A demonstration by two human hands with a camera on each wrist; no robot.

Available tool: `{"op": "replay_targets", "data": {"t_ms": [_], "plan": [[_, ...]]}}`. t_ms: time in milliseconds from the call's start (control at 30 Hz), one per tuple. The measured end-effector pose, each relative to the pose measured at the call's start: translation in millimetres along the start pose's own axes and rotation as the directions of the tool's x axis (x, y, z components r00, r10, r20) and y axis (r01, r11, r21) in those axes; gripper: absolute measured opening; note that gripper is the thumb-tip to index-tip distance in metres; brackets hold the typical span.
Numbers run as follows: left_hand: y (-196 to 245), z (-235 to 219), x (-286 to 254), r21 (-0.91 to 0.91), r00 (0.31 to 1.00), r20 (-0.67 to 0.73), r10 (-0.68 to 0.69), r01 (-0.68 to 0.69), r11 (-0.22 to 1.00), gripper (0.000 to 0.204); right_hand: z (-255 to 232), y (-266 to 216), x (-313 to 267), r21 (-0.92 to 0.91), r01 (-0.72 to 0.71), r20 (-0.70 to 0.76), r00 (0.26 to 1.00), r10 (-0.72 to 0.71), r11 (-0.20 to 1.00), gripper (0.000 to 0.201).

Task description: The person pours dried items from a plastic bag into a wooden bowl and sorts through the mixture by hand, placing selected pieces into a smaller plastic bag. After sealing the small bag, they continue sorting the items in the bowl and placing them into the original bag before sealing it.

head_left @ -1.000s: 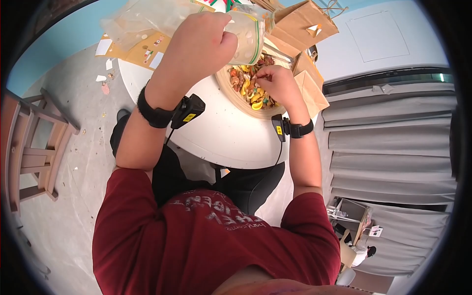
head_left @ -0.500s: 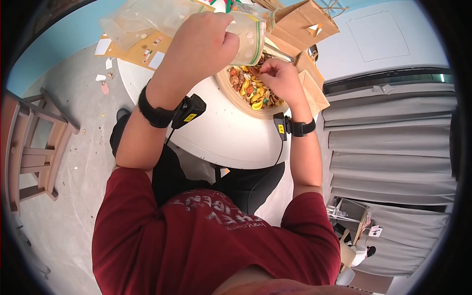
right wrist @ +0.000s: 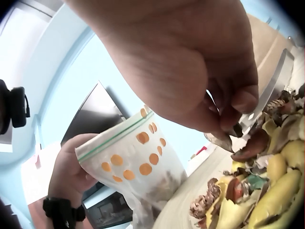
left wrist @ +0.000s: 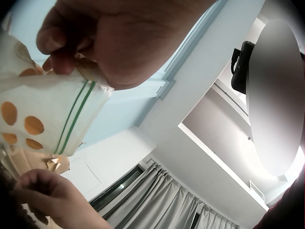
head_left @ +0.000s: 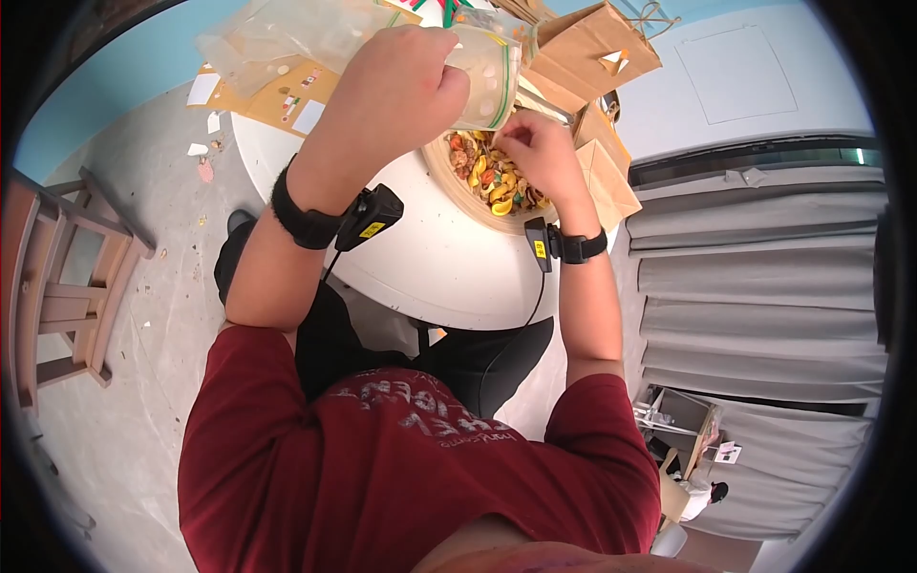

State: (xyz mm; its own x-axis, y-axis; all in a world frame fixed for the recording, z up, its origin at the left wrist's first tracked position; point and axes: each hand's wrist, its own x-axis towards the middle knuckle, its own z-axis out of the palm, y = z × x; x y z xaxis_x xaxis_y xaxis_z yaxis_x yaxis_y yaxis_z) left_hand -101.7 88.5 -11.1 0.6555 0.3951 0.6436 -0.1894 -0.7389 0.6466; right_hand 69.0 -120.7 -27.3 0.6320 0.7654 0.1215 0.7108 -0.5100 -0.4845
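Observation:
My left hand grips the top edge of a clear zip bag with a green seal line and orange-looking dots, seen closely in the left wrist view. In the right wrist view some contents show low in the bag. My right hand is over a round wooden tray, close beside the bag. Its thumb and fingertips pinch a small pale-and-dark dried piece. A dried botanical mix of yellow curls, brown cone-like bits and red and green pieces covers the tray.
A long metal tool lies at the tray's far side. Brown paper bags stand behind and right of it. At the table's left are a large clear plastic bag and a tan sheet. A wooden chair stands left.
My right hand has risen slightly from the mix, and its fingertips have moved away from me, nearer the bag's lower edge. The left hand and zip bag have barely shifted.

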Motion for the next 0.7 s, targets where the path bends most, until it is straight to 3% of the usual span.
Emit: {"op": "replay_targets", "data": {"t_ms": [100, 133, 233, 333, 467, 567, 600, 700], "plan": [[0, 2, -1, 0.005, 1.0, 0.009, -0.016, 0.016, 1.0, 0.039, -12, -6, 2, 0.135, 0.024, -0.26, 0.965, 0.012, 0.991, 0.012], [-1, 3, -1, -0.002, 1.0, 0.005, -0.007, 0.007, 1.0, 0.039, -20, -13, -1, 0.302, 0.024, -0.301, 0.951, 0.072, 0.953, 0.014], [1, 5, -2, -0.005, 1.0, 0.009, 0.004, -0.004, 1.0, 0.038, -38, -43, -5, 0.414, 0.257, -0.511, 0.859, -0.011, 0.873, 0.016], [6, 5, -3, 0.019, 0.999, 0.04, -0.013, 0.012, 1.0, 0.038, -39, -72, -6, 0.421, 0.378, -0.548, 0.83, -0.101, 0.824, 0.023], [7, 8, -4, 0.029, 0.999, 0.035, 0.002, -0.003, 1.0, 0.038, -32, -82, -4, 0.425, 0.251, -0.363, 0.928, -0.09, 0.87, 0.025], [1, 7, -4, 0.023, 1.0, 0.003, 0.03, -0.03, 0.999, 0.039, -42, -55, -13, 0.127, -0.002, -0.134, 0.991, 0.019, 0.992, 0.021], [0, 7, -4, 0.016, 0.999, -0.005, 0.042, -0.042, 0.999, 0.039, -35, -51, -18, 0.206, -0.042, -0.059, 0.997, 0.055, 0.978, 0.017], [7, 5, 0, -0.065, 0.995, -0.078, 0.054, -0.059, 0.996, 0.015, -11, -26, -17, 0.072, -0.04, 0.121, 0.992, 0.031, 0.997, 0.021]]}}
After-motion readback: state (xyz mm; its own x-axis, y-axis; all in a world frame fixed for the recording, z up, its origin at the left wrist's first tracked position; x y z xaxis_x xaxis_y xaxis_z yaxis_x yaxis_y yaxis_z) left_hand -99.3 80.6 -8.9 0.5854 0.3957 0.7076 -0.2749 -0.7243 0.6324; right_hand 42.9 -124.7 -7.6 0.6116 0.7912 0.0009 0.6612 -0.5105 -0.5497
